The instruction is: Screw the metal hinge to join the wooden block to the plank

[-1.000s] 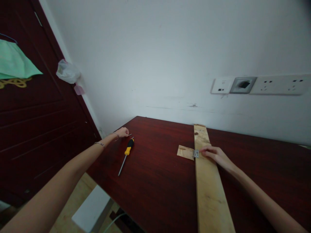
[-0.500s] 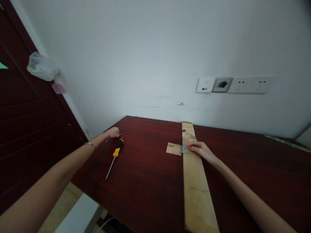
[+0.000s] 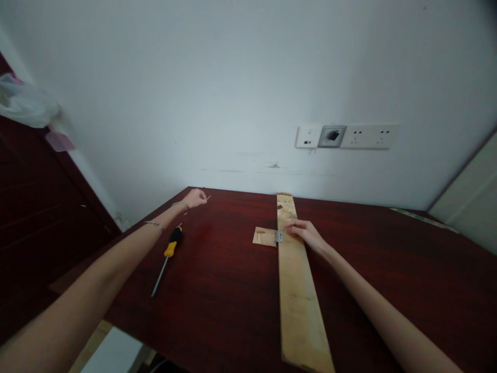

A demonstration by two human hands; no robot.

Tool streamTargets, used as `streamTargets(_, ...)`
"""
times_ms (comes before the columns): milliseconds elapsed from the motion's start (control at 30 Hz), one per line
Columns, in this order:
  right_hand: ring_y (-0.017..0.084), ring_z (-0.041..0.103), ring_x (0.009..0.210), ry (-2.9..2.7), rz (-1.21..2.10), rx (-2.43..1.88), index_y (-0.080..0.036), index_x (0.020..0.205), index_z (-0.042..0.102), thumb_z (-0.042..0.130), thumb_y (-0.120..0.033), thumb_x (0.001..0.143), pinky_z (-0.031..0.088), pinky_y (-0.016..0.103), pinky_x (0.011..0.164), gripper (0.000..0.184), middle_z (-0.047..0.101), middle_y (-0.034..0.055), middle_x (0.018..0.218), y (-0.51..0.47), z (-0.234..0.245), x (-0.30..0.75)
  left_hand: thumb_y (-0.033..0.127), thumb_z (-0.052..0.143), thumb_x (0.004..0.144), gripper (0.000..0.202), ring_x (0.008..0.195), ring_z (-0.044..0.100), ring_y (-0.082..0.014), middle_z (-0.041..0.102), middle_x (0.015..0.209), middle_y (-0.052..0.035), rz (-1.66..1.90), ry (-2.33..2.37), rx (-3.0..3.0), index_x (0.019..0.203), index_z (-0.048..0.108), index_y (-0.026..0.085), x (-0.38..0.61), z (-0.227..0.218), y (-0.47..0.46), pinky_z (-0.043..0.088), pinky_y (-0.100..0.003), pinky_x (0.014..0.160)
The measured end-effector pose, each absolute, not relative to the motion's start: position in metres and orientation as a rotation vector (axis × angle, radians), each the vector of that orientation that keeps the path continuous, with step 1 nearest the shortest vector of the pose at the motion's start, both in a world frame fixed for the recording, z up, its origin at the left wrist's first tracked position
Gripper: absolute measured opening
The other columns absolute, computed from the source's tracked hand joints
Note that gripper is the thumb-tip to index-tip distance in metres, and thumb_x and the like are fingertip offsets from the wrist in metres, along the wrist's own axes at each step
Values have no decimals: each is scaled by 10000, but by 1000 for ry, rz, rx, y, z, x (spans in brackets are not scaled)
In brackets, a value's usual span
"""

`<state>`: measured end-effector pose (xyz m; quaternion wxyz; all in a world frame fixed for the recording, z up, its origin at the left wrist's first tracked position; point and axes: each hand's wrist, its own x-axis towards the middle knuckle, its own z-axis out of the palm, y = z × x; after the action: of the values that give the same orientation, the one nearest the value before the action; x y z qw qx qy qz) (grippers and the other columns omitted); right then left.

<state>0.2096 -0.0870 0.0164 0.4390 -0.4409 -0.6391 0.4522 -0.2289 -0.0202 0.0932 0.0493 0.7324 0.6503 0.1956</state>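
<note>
Over the far left of the table, my left hand (image 3: 195, 197) is closed in a pinch on a small thin metal piece (image 3: 208, 198), screw-like in shape. A screwdriver (image 3: 170, 249) with a yellow and black handle lies below that hand, its shaft toward the near edge. My right hand (image 3: 305, 231) rests on a long wooden board (image 3: 298, 295), fingers bent and slightly apart, just right of a metal hinge (image 3: 279, 236). The hinge sits on the board's left edge, where a short piece of wood (image 3: 264, 236) joins it.
The dark red table (image 3: 217, 305) meets a white wall (image 3: 217, 93). Sockets (image 3: 367, 137) are set in the wall at right. A plastic bag (image 3: 29, 103) hangs by the dark door (image 3: 34, 181) at left. A flat strip (image 3: 423, 220) lies at the far right.
The view has turned right, so the board and sockets sit further left. My left hand has moved up and right of the screwdriver with the metal piece. My right hand stays by the hinge.
</note>
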Motion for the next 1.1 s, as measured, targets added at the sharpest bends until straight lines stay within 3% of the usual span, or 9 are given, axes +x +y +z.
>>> streamTargets(200, 161, 565, 674, -1465, 1082, -1088, -164, 799, 706, 660, -363, 622, 424, 259, 565, 270, 670, 41, 748, -87, 25, 206, 217, 551, 706, 172, 711, 599, -139, 675, 744, -32, 923, 1497, 2316, 763, 677, 114, -77, 83, -16, 446, -218, 676)
streamTargets(400, 157, 575, 707, -1444, 1001, -1046, -167, 840, 704, 683, -412, 641, 432, 246, 553, 317, 685, 63, 841, -86, 38, 208, 175, 601, 700, 87, 656, 573, -116, 641, 712, -32, 1176, 910, 2203, 717, 649, 106, 11, 61, -50, 459, -217, 646)
streamTargets(900, 177, 608, 710, -1502, 948, -996, -162, 756, 710, 728, -451, 596, 472, 274, 586, 331, 702, 61, 796, -85, 40, 199, 167, 593, 741, 80, 733, 601, -130, 650, 795, -35, 1117, 796, 2050, 779, 646, 119, 27, 41, -63, 475, -242, 718)
streamTargets(1100, 171, 599, 671, -1526, 911, -1024, -156, 737, 715, 712, -473, 612, 471, 269, 552, 341, 702, 60, 772, -84, 36, 202, 324, 616, 780, 237, 743, 584, -151, 643, 837, -56, 850, 864, 2276, 903, 666, 127, 10, 56, -54, 462, -255, 694)
